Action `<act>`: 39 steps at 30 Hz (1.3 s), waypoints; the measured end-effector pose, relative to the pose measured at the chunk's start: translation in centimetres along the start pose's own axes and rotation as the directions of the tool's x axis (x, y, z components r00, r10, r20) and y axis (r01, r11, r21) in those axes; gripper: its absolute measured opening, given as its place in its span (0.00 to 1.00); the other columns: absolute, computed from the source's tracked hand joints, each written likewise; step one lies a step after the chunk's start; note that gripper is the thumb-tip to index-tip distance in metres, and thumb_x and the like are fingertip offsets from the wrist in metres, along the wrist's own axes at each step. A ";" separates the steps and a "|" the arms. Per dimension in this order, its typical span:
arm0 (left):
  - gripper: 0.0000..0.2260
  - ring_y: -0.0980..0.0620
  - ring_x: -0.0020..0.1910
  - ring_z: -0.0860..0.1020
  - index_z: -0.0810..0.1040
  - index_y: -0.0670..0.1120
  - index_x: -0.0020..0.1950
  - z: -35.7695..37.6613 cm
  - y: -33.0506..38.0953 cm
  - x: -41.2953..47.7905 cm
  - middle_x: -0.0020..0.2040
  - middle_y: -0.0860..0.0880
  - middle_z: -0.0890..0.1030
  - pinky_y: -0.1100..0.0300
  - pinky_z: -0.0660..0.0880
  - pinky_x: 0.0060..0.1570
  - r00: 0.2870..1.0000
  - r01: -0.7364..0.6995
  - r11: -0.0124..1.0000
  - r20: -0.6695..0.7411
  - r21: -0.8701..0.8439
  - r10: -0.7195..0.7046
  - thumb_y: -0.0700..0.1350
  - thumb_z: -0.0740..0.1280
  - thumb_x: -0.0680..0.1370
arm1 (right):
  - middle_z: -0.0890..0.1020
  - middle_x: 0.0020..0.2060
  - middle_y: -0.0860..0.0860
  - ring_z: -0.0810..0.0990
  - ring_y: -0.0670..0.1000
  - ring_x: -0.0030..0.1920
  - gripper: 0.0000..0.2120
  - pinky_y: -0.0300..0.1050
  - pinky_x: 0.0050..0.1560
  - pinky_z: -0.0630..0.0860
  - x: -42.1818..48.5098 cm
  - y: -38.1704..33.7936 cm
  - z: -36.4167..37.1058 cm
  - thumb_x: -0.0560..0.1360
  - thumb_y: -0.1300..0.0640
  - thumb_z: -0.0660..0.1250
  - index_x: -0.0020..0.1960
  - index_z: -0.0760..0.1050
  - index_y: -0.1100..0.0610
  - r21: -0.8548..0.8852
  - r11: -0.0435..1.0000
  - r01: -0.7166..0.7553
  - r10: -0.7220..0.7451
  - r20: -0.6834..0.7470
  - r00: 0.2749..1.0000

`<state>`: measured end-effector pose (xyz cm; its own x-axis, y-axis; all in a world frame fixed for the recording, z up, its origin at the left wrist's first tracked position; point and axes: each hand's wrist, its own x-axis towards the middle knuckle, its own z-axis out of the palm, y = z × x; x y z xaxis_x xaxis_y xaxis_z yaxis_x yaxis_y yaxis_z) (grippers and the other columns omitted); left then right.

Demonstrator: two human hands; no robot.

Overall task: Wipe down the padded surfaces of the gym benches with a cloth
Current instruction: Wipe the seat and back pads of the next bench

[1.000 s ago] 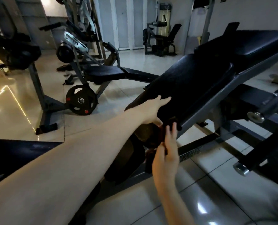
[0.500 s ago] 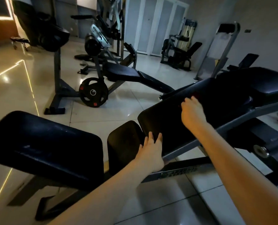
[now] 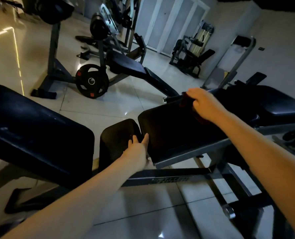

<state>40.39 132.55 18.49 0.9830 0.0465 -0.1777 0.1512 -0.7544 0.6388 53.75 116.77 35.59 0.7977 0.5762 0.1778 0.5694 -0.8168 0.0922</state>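
Observation:
A black padded bench back (image 3: 169, 130) slopes across the middle of the view, and its seat pad (image 3: 274, 102) lies to the right. My right hand (image 3: 206, 105) grips a dark red cloth (image 3: 186, 102) and presses it on the pad's far edge. My left hand (image 3: 137, 150) rests with straight fingers on the pad's near left end, at the gap beside a small black pad (image 3: 116, 137). Most of the cloth is hidden under my right hand.
A second large black pad (image 3: 33, 128) fills the left foreground. The bench's grey frame bar (image 3: 169, 176) runs low across the glossy tiled floor. Behind stand a rack with a weight plate (image 3: 91, 81), another bench (image 3: 131, 66) and a machine (image 3: 191, 54) near the doors.
My right hand has slid with the cloth up to the far edge of the pad. My left hand stays at the pad's near left end. The view has shifted slightly.

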 end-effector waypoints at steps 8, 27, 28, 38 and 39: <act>0.46 0.40 0.78 0.50 0.38 0.54 0.79 0.6 -1.3 -0.1 0.79 0.39 0.44 0.49 0.65 0.71 0.993 -0.065 0.996 -0.092 0.064 0.071 0.35 0.69 0.76 | 0.80 0.56 0.58 0.77 0.56 0.55 0.12 0.48 0.60 0.74 5.3 -2.3 8.0 0.79 0.63 0.57 0.54 0.78 0.64 -0.148 0.988 -0.041 0.041 0.001 0.999; 0.44 0.38 0.77 0.53 0.34 0.47 0.78 -0.4 -2.6 -1.7 0.79 0.39 0.38 0.45 0.65 0.71 0.984 0.127 0.985 0.112 0.114 -0.139 0.46 0.68 0.79 | 0.72 0.67 0.62 0.71 0.61 0.66 0.19 0.50 0.67 0.66 5.8 -7.7 6.5 0.79 0.67 0.54 0.68 0.71 0.64 -0.033 0.999 0.016 -0.008 0.232 0.973; 0.45 0.38 0.77 0.55 0.35 0.47 0.79 -0.4 -2.7 -1.8 0.79 0.39 0.38 0.46 0.65 0.70 0.986 0.118 0.986 0.108 0.119 -0.130 0.46 0.69 0.78 | 0.72 0.68 0.62 0.70 0.61 0.66 0.19 0.50 0.68 0.65 5.5 -8.1 7.9 0.80 0.66 0.54 0.69 0.71 0.64 -0.049 0.999 0.006 0.007 0.257 0.966; 0.47 0.41 0.72 0.65 0.50 0.42 0.79 -3.6 -4.9 -2.6 0.76 0.40 0.61 0.53 0.66 0.67 0.996 0.078 0.990 -0.029 -0.116 -0.081 0.54 0.75 0.71 | 0.76 0.65 0.47 0.73 0.34 0.62 0.20 0.30 0.64 0.65 -3.4 -11.2 7.4 0.80 0.66 0.58 0.67 0.74 0.52 0.301 0.927 0.222 -0.345 0.462 0.817; 0.44 0.43 0.70 0.68 0.55 0.42 0.77 -4.0 -4.8 -2.8 0.73 0.42 0.66 0.55 0.67 0.65 0.995 0.009 0.980 -0.096 -0.199 -0.029 0.53 0.77 0.70 | 0.78 0.60 0.46 0.77 0.32 0.52 0.20 0.28 0.57 0.71 -3.3 -11.5 6.7 0.80 0.66 0.58 0.66 0.75 0.51 0.362 0.919 0.159 -0.321 0.448 0.834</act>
<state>37.34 138.63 18.89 0.9836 0.1309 -0.1237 0.1782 -0.6082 0.7735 45.91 124.44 27.42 0.5717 0.7554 -0.3202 0.7219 -0.6486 -0.2412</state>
